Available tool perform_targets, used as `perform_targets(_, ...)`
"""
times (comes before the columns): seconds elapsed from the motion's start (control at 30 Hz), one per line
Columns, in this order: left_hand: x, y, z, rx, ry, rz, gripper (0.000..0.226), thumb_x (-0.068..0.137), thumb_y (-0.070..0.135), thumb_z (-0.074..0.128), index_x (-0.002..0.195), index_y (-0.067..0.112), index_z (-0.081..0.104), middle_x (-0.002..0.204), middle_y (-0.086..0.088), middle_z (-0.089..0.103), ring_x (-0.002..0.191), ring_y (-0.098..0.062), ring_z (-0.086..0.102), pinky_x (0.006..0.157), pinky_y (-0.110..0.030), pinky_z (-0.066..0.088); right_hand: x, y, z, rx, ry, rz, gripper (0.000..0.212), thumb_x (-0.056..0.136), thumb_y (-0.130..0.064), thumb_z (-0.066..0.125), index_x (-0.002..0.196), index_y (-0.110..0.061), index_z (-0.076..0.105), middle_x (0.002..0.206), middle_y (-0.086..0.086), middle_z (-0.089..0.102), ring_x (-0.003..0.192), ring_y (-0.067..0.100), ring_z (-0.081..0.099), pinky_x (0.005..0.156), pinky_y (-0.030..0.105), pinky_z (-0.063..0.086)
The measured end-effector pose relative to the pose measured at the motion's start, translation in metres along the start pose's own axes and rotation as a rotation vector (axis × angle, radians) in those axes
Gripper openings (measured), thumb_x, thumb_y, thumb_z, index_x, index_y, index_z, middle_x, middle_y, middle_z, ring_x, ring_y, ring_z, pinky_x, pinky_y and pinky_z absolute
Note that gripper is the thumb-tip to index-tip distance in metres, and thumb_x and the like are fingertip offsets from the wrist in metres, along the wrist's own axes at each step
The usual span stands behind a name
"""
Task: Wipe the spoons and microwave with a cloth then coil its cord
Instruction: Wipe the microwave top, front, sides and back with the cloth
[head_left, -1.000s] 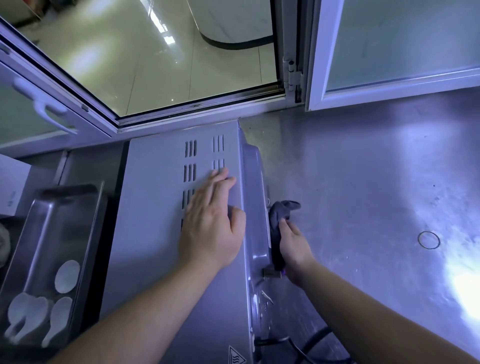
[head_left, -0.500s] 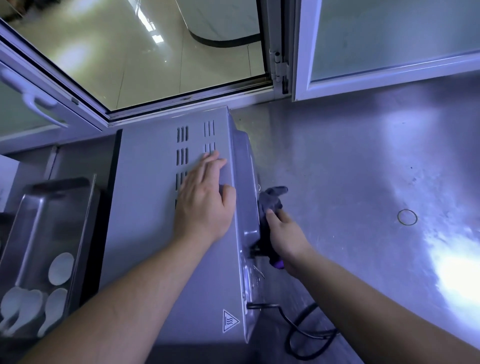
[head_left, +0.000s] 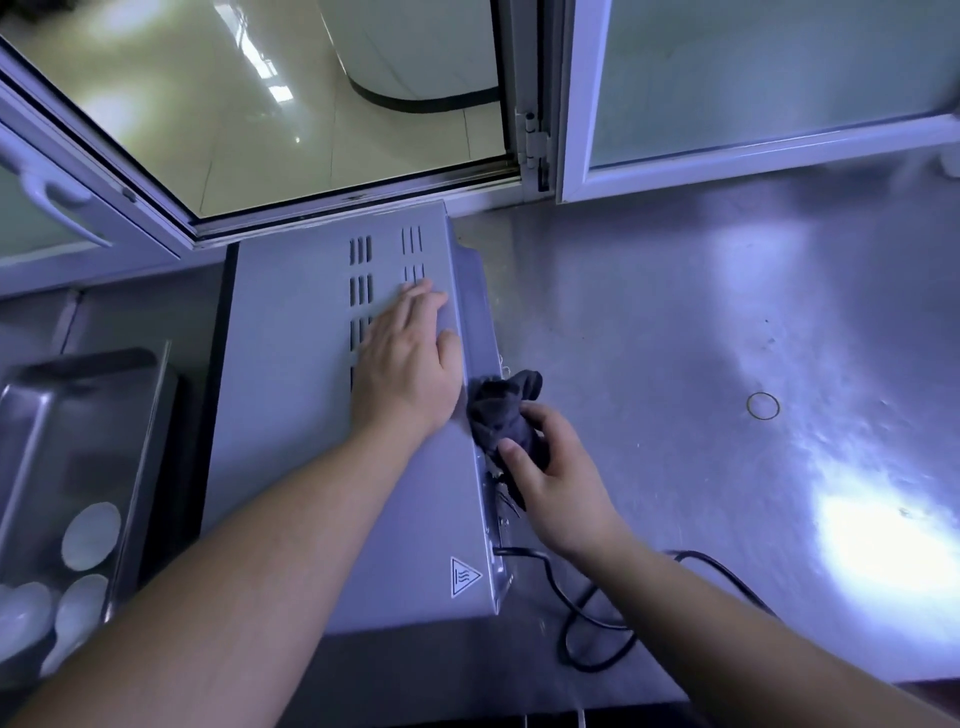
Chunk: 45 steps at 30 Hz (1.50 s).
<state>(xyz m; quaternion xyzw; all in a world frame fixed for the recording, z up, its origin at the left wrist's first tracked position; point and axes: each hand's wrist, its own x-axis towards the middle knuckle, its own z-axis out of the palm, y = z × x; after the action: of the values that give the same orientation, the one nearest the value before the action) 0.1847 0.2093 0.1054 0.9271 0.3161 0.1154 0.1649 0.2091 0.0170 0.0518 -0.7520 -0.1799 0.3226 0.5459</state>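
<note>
Presses the left hand (head_left: 405, 374), fingers straight, flat atop the microwave (head_left: 291, 415) toward the counter's (head_left: 675, 312) left end. Grips the dark cloth (head_left: 501, 410) with the right hand (head_left: 561, 483), fingers curled, against the microwave's right side.

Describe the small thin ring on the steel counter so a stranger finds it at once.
Start at the grey metal microwave, then look right across the stainless steel counter. The thin dark ring lies flat and alone there, right of the dark crumpled cloth; unlike the thick black cord, it is a tiny closed circle.
</note>
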Motion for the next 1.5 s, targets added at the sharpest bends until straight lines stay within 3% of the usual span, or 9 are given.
perform_targets(0.1,-0.001,0.001,-0.005,-0.033,-0.067,0.001,0.058,0.092,0.030,0.032,0.143,0.012,0.053,0.162,-0.005,0.041,0.153,-0.024,0.029,0.123,-0.040,0.021,-0.013,-0.003,-0.006,0.100,-0.029,0.095,0.027,0.091,-0.042,0.062,0.118,-0.039,0.061,0.105,-0.007,0.074,0.090,0.011,0.069,0.084,0.039,0.056)
perform_targets(0.23,0.012,-0.009,-0.016,-0.135,-0.218,-0.029,0.049,0.103,0.023,0.041,0.151,0.014,0.047,0.167,-0.001,0.031,0.156,-0.018,0.022,0.125,-0.032,0.016,-0.039,-0.009,0.000,0.155,0.057,0.132,0.033,0.084,-0.054,0.060,0.114,-0.041,0.063,0.101,-0.003,0.076,0.097,0.023,0.072,0.093,0.055,0.056)
perform_targets(0.37,0.017,-0.025,-0.041,-0.264,-0.341,0.021,0.051,0.103,0.016,0.046,0.155,0.017,0.044,0.166,0.002,0.033,0.153,-0.014,0.028,0.120,-0.022,0.017,-0.063,-0.027,0.013,0.047,0.273,0.057,0.027,0.090,-0.055,0.055,0.116,-0.048,0.057,0.099,-0.011,0.074,0.096,0.015,0.072,0.086,0.052,0.059)
perform_targets(0.5,-0.006,-0.071,-0.061,-0.116,-0.309,0.190,0.051,0.103,0.019,0.048,0.153,0.013,0.044,0.164,-0.004,0.036,0.152,-0.020,0.032,0.125,-0.029,0.020,-0.091,-0.045,0.030,-0.049,0.308,-0.028,0.022,0.099,-0.041,0.057,0.119,-0.050,0.055,0.105,-0.014,0.071,0.098,0.011,0.069,0.086,0.046,0.057)
perform_targets(0.63,-0.026,-0.125,-0.078,0.041,-0.311,0.234,0.056,0.105,0.034,0.042,0.159,0.022,0.034,0.169,0.003,0.024,0.156,-0.020,0.022,0.127,-0.041,0.021,-0.115,-0.050,0.063,-0.401,0.372,-0.205,0.034,0.100,-0.023,0.060,0.133,-0.027,0.054,0.120,-0.017,0.056,0.111,0.008,0.053,0.090,0.028,0.041)
perform_targets(0.73,-0.031,-0.149,-0.085,0.116,-0.310,0.272,0.059,0.106,0.040,0.036,0.162,0.025,0.024,0.172,0.005,0.015,0.159,-0.017,0.011,0.128,-0.041,0.014,-0.122,-0.049,0.092,-0.649,0.472,-0.332,0.036,0.098,-0.021,0.058,0.134,-0.019,0.056,0.128,-0.007,0.056,0.114,0.020,0.050,0.094,0.034,0.042)
perform_targets(0.93,-0.041,-0.169,-0.084,0.208,-0.375,0.297,0.063,0.109,0.048,0.021,0.166,0.030,0.000,0.173,0.009,-0.009,0.158,-0.009,-0.012,0.128,-0.034,-0.008,-0.122,-0.051,0.132,-0.809,0.532,-0.220,0.036,0.095,-0.034,0.049,0.129,-0.027,0.058,0.133,-0.009,0.057,0.121,0.022,0.048,0.096,0.042,0.040)
perform_targets(1.13,-0.046,-0.169,-0.080,0.191,-0.307,0.285,0.065,0.108,0.051,0.023,0.166,0.029,0.003,0.173,0.010,-0.005,0.158,-0.008,-0.009,0.128,-0.034,-0.008,-0.107,-0.050,0.144,-0.935,0.644,-0.189,0.036,0.090,-0.035,0.048,0.123,-0.025,0.060,0.125,-0.010,0.060,0.118,0.022,0.050,0.098,0.043,0.037)
perform_targets(1.5,-0.057,-0.163,-0.074,0.186,-0.279,0.223,0.065,0.108,0.050,0.020,0.166,0.026,0.002,0.173,0.007,-0.006,0.159,-0.010,-0.010,0.126,-0.032,-0.012,-0.086,-0.044,0.111,-1.031,0.613,-0.452,0.037,0.080,-0.032,0.058,0.111,-0.016,0.071,0.112,-0.001,0.069,0.105,0.031,0.060,0.086,0.045,0.042)
